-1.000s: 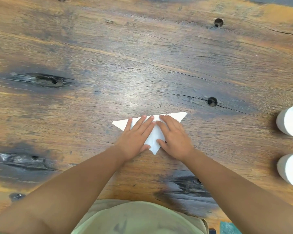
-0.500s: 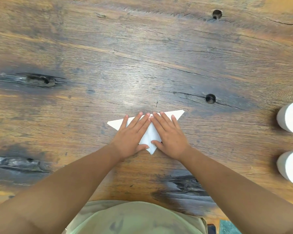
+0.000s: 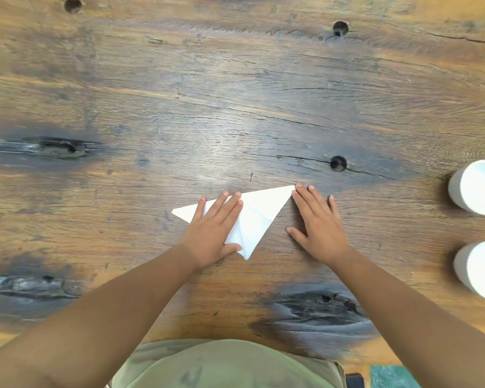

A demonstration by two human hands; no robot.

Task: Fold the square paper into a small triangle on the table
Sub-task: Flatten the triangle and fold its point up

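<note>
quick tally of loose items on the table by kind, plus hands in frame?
Folded white paper triangle: 1
White cylindrical cups: 2, far one, near one, both at the right edge of the wooden table
Bare hands: 2, left hand flat on the paper, right hand flat on the table beside it
Total: 5

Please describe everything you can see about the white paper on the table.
The paper is white, thin and already folded into a flat triangle with creases and layered flaps showing. Its long edge faces away from the person and one point faces toward them. It lies flat on the wooden table. The left hand rests flat on its left part; the right hand lies beside it, fingertips at its right corner.
</note>
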